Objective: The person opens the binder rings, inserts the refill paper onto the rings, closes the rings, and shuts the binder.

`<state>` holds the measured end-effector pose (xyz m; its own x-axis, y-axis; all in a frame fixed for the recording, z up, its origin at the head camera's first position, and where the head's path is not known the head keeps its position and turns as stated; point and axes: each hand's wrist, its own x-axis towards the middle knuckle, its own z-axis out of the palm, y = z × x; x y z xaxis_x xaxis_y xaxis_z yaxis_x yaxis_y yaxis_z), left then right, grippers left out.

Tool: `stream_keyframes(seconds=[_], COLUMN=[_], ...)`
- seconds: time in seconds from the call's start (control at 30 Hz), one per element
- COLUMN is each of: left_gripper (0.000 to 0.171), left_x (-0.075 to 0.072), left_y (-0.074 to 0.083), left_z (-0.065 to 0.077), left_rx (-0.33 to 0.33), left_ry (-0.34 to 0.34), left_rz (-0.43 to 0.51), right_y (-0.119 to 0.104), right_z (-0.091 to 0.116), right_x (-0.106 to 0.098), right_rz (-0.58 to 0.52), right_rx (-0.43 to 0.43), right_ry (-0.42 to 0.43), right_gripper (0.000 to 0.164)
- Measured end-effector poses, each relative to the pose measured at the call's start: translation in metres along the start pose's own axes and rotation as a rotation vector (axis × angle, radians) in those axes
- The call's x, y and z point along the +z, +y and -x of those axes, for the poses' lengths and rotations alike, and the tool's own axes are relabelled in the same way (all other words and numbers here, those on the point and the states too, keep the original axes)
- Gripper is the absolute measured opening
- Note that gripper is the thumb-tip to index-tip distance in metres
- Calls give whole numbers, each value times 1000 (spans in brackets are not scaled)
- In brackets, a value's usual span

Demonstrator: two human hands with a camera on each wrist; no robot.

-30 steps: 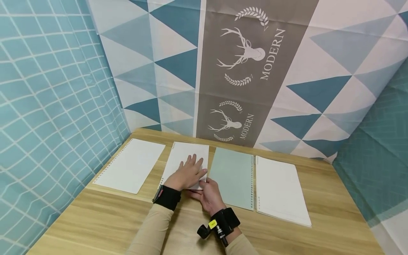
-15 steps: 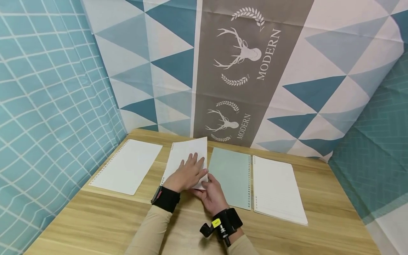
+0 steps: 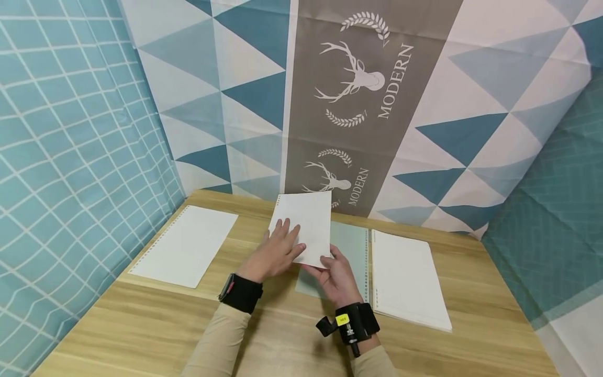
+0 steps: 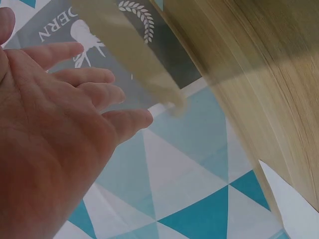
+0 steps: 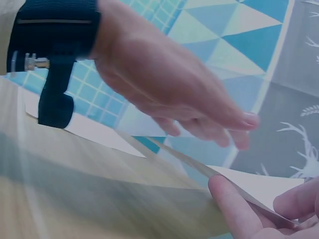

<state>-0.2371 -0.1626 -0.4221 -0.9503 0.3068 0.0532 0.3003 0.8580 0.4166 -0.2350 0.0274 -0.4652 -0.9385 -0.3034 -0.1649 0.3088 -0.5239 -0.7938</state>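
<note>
White sheet up over green sheet, long axis pointing away from me, far-left corner punched. My right hand pinches its near-right corner, thumb on top; my left hand reaches over it, fingers straight. Counted beside green sheet: one loose page left, one white stack right.

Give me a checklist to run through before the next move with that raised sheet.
1. Right hand pinches the near right corner of the held sheet: ok.
2. Held sheet raised off the table: ok.
3. Left hand clear of the held sheet: cannot tell.
4. Green sheet fully visible from the head view: not ok, the held sheet and right hand hide part.
5. Leftmost white sheet lying flat: ok.
6. Held sheet single, not several: cannot tell.
</note>
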Motion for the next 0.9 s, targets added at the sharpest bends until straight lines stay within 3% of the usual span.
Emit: stream_keyframes(seconds=[0.9], left_gripper=[68], left_x=[-2], left_y=[-6], left_z=[-1], left_rx=[29], left_ry=[41], left_rz=[30], right_y=[-37], right_z=[12], right_x=[-25], right_rz=[54], right_rx=[-15], right_ry=[61], right_gripper=[47])
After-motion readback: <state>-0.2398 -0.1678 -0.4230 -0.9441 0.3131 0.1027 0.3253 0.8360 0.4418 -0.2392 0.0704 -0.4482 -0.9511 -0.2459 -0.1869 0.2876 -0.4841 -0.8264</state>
